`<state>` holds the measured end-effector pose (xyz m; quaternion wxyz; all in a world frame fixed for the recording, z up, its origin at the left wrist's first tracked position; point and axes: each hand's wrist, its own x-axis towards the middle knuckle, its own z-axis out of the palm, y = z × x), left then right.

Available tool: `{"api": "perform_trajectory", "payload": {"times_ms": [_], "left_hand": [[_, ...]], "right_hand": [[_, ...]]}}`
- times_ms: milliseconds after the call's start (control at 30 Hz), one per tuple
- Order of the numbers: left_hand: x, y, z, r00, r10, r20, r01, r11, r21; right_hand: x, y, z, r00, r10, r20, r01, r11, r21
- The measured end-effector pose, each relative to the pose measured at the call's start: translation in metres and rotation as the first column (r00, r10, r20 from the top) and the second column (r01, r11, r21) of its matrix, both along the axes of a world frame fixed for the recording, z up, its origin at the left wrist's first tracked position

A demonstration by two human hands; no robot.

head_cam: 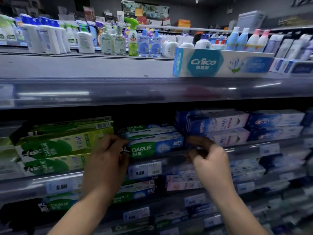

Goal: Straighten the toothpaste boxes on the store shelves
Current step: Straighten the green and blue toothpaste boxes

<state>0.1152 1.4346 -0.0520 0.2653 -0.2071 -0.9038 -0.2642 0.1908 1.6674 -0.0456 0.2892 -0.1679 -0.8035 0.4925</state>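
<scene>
Dim store shelving [152, 89] runs ahead; on the second tier the left hand [106, 160] grips one end of a blue Darlie box [157, 146], while the right hand [210, 160] curls at the other end, grip unclear, likely squaring it with the green Darlie boxes [55, 150] beside it

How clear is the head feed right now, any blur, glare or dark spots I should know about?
Head view: motion blur smears the right-side shelves and lower price tags; the Crnice box and blue Darlie box read fairly clearly. Glare streaks the clear shelf-edge strip. Deep shadow sits under the upper shelf. Wide-angle distortion bows the shelf lines. Left hand and right hand look slightly soft.
</scene>
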Motion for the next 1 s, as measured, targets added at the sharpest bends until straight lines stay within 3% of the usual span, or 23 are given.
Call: {"api": "perform_trajectory", "payload": {"times_ms": [100, 267, 433, 567, 767, 900, 1000], "left_hand": [[0.003, 0.016, 0.012, 0.995, -0.071, -0.063, 0.073, 0.997, 0.031], [-0.001, 0.078, 0.030, 0.947, -0.314, 0.064, 0.296, 0.933, 0.207], [-0.024, 0.149, 0.027, 0.911, -0.388, 0.144, 0.340, 0.900, 0.271], [-0.031, 0.174, 0.028, 0.931, -0.346, 0.118, 0.310, 0.919, 0.244], [-0.038, 0.175, 0.030, 0.949, -0.297, 0.108, 0.267, 0.937, 0.226], [-0.034, 0.160, 0.041, 0.946, -0.321, 0.049, 0.295, 0.913, 0.281], [-0.027, 0.136, 0.047, 0.902, -0.415, 0.116, 0.341, 0.853, 0.396]], "right_hand": [[0.008, 0.033, 0.016, 0.986, -0.117, -0.117, 0.118, 0.993, -0.005], [0.003, 0.102, 0.017, 0.938, -0.301, -0.173, 0.290, 0.953, -0.090], [-0.006, 0.157, 0.010, 0.898, -0.409, -0.163, 0.412, 0.911, -0.019], [-0.021, 0.167, 0.006, 0.946, -0.313, -0.079, 0.311, 0.950, -0.042], [-0.032, 0.166, 0.007, 0.964, -0.237, -0.119, 0.236, 0.971, -0.024], [-0.029, 0.164, 0.010, 0.945, -0.238, -0.226, 0.207, 0.966, -0.152], [-0.015, 0.162, 0.016, 0.944, -0.190, -0.268, 0.157, 0.978, -0.140]]}}
